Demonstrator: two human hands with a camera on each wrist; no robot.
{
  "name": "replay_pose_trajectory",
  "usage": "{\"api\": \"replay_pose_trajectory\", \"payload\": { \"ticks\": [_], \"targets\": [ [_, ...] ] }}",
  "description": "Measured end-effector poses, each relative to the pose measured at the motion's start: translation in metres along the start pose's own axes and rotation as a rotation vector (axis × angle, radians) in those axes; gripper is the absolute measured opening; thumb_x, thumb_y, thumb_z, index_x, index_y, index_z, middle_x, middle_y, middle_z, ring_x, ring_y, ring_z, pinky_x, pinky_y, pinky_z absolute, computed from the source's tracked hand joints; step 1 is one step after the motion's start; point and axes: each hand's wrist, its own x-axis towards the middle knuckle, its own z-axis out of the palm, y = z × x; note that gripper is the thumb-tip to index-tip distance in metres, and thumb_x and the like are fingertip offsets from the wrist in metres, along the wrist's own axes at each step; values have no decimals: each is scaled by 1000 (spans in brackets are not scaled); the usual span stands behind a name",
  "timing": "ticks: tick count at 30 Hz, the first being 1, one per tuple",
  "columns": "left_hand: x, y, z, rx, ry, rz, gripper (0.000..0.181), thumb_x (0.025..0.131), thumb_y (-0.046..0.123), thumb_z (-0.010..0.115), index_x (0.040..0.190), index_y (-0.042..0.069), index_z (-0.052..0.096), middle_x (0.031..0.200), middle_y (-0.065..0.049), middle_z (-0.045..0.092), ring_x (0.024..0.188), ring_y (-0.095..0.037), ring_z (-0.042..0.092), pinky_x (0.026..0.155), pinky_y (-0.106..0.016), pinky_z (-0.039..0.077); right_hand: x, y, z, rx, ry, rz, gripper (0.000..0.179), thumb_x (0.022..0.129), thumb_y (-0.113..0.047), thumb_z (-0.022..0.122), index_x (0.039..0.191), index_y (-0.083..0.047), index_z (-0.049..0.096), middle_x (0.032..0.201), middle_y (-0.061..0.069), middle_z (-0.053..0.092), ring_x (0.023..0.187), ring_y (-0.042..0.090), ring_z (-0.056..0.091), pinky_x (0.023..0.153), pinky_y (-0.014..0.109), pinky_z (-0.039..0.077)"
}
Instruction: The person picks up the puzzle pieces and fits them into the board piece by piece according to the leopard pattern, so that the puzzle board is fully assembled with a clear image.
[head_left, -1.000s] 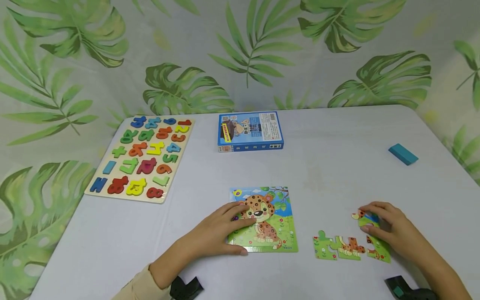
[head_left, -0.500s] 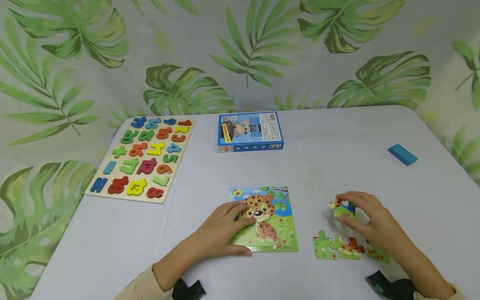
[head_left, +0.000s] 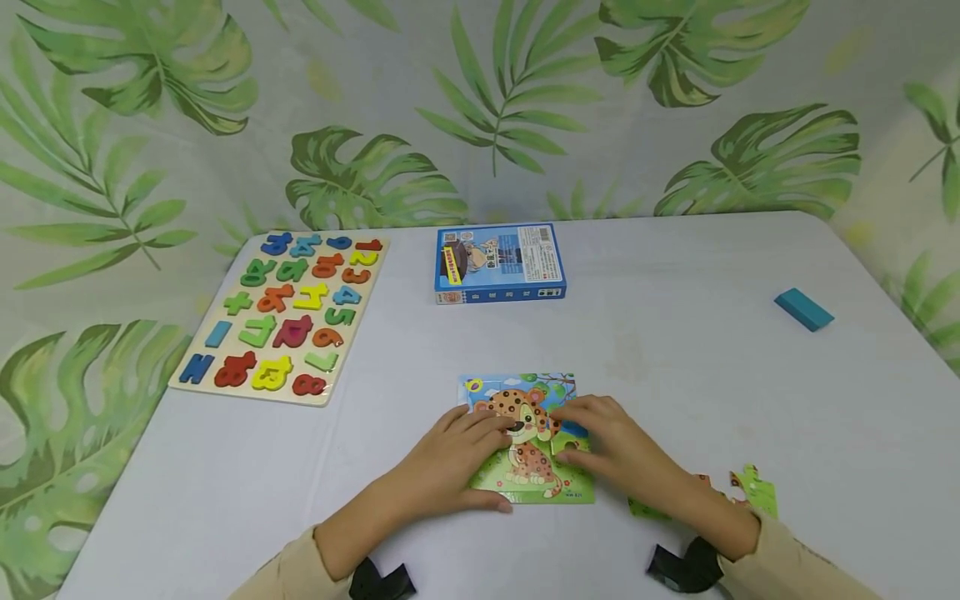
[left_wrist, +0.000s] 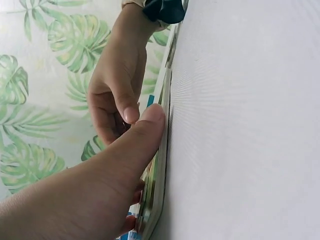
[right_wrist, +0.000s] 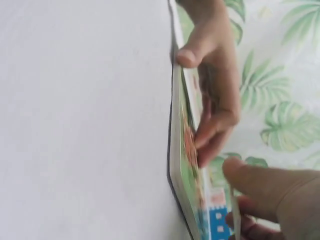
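A leopard jigsaw puzzle board (head_left: 551, 497) lies in the middle of the table. My left hand (head_left: 442, 467) rests over its left half, fingers on the picture and thumb along the near edge. My right hand (head_left: 622, 446) is over the board's right side. Between its thumb and fingers it pinches a jigsaw puzzle piece (head_left: 564, 443), green and blue with a spotted patch. In the right wrist view the piece (right_wrist: 235, 215) shows edge-on, raised off the picture. Loose puzzle pieces (head_left: 759, 492) lie right of the board, partly hidden by my right forearm.
A wooden board of coloured numbers (head_left: 258, 398) lies at the back left. Behind the puzzle is a blue box (head_left: 501, 295). A teal block (head_left: 804, 309) sits far right. Leaf-patterned cloth (head_left: 495, 100) hangs behind the white table.
My right hand has carried the puzzle piece leftward from the loose pieces to over the board's right side. My left hand stays on the board, having shifted slightly right.
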Motion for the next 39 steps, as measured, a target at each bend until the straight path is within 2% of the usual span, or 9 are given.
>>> {"api": "replay_pose_trajectory", "payload": {
  "ticks": [8,13,20,23,25,28,31,36,39],
  "targets": [
    [7,-4,4,80,25,23,85,70,77,42,138,26,36,132,3,39,118,-18,34,96,-39,24,12,2,12,-15,-38,36,45,75,-20,73,116,-7,60,110,2,53,106,22,43,86,41,41],
    [10,-4,4,119,-4,17,86,68,80,38,139,32,33,130,1,37,117,-18,32,92,-40,24,15,2,14,-50,-28,20,42,74,-20,74,112,-8,63,106,0,52,99,19,44,82,37,42],
    [13,0,0,122,-38,-10,86,67,81,39,138,31,37,128,1,37,117,-19,32,91,-40,25,14,3,7,-186,-113,19,55,74,-42,69,121,-15,59,114,1,48,104,22,41,86,42,31],
    [13,0,0,113,-47,-18,86,67,81,39,137,31,38,128,1,37,118,-19,32,91,-41,25,10,5,4,-151,-176,22,61,77,-45,65,129,-16,51,124,5,43,113,27,37,92,48,27],
    [12,0,1,102,-46,-21,86,67,81,39,137,31,38,129,0,37,118,-19,32,92,-41,25,6,7,1,-75,-192,39,65,78,-43,65,134,-16,45,131,8,37,119,30,33,95,53,25],
    [10,-2,1,65,-32,-17,86,68,79,40,138,29,36,131,0,37,120,-19,31,95,-41,25,-2,8,-6,65,-169,71,69,79,-38,66,138,-15,37,137,10,30,125,32,27,95,57,26],
    [5,-4,1,15,-12,-25,90,68,77,45,140,24,33,135,-2,34,123,-19,28,98,-40,24,-11,8,-17,144,-114,93,72,79,-33,68,139,-17,33,140,10,26,127,32,24,92,59,30],
    [-10,-7,-1,-66,39,-89,97,68,72,53,141,12,28,139,-7,28,127,-22,24,102,-40,25,-33,8,-36,137,-6,113,78,74,-25,74,139,-24,31,139,7,28,125,25,27,89,58,33],
    [-20,-9,-2,-93,51,-150,98,69,70,53,142,10,26,141,-7,26,128,-21,22,102,-38,25,-49,11,-43,91,48,104,83,70,-24,77,139,-24,32,137,1,30,122,14,30,93,42,35]
  ]
}}
